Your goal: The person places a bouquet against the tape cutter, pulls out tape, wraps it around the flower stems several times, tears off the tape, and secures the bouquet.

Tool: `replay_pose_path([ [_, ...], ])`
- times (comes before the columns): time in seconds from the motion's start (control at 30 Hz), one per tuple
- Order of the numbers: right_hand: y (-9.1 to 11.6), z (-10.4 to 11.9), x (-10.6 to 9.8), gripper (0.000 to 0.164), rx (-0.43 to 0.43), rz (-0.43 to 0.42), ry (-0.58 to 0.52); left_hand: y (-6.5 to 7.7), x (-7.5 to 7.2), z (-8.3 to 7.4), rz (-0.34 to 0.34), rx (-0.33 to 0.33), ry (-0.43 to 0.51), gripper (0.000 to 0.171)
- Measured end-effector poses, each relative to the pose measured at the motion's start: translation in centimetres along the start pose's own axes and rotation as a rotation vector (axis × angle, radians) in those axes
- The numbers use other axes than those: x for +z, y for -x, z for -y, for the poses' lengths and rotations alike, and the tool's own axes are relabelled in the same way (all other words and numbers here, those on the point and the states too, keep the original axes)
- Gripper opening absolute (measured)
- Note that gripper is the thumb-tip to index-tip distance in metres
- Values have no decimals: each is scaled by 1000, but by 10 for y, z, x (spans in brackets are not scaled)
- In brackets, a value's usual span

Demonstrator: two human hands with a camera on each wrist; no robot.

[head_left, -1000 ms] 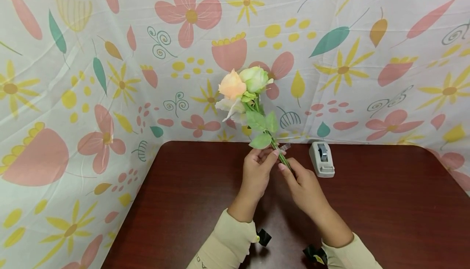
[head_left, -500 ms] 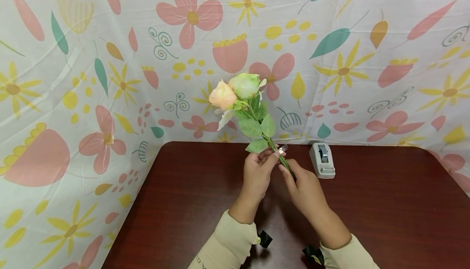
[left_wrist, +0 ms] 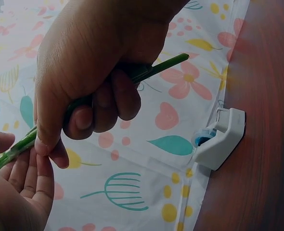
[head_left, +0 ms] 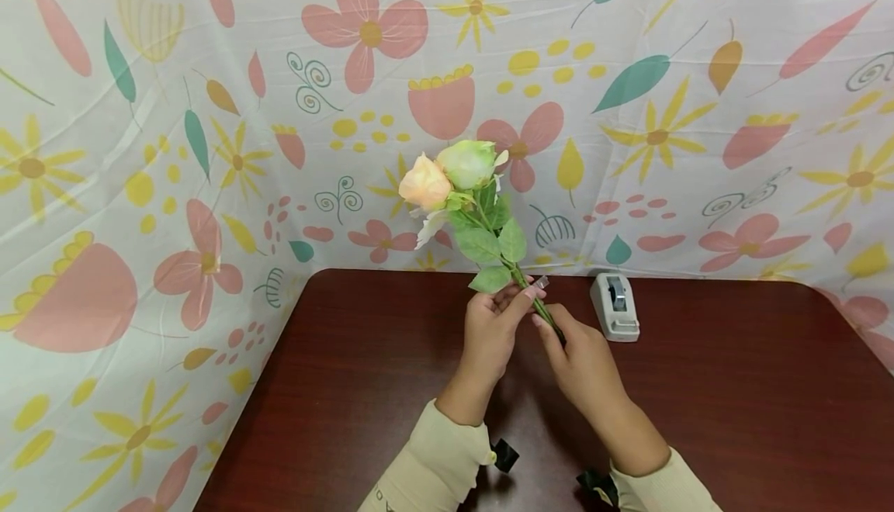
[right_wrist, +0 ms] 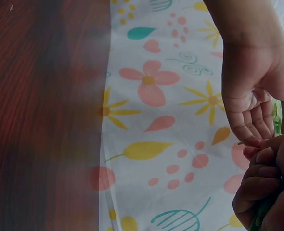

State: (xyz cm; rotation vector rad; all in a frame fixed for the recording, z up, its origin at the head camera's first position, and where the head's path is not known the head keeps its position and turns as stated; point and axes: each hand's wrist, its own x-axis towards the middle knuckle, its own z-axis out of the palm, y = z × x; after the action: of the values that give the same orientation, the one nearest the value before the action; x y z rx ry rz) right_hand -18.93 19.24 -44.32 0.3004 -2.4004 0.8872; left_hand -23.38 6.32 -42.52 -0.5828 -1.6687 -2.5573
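A small bunch of roses, one peach (head_left: 424, 182), one pale green (head_left: 468, 164) and white petals partly hidden behind, leans up and left above the table in the head view. My left hand (head_left: 489, 330) pinches the green stems (left_wrist: 24, 144) between thumb and fingers, just below the leaves (head_left: 478, 245). A short strip of clear tape (head_left: 542, 282) sticks out by the left thumb tip. Lower down, my right hand (head_left: 583, 353) grips the same stems, its fingers curled round them in the left wrist view. The cut stem end (left_wrist: 183, 57) pokes out past that hand.
On the dark red-brown table (head_left: 733, 388), a white tape dispenser (head_left: 615, 306) stands to the right of the hands, near the back edge. A flower-printed cloth (head_left: 279, 70) hangs behind the table and along its left side. Black straps (head_left: 504, 456) show at the wrists.
The flower heads have turned and tilted left and slightly down. The tape strip shows less beyond the left thumb, which has moved over it. Both hands keep their hold on the stems.
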Motion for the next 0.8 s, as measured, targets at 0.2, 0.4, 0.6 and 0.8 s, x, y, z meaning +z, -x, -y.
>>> replay_pose_path([
  [0.2, 0, 0, 1, 16, -6, -6, -6, -1, 0, -1, -11, -2, -24, 26],
  [0.4, 0, 0, 1, 12, 19, 13, -14, 0, 0, -4, 5, -8, -36, 26],
  [0.6, -2, 0, -4, 16, 112, 179, -226, -2, -4, -6, 40, -18, -68, 28],
  [0.8, -5, 3, -11, 28, 228, 378, -568, -4, -12, -10, 103, -32, -89, 27],
])
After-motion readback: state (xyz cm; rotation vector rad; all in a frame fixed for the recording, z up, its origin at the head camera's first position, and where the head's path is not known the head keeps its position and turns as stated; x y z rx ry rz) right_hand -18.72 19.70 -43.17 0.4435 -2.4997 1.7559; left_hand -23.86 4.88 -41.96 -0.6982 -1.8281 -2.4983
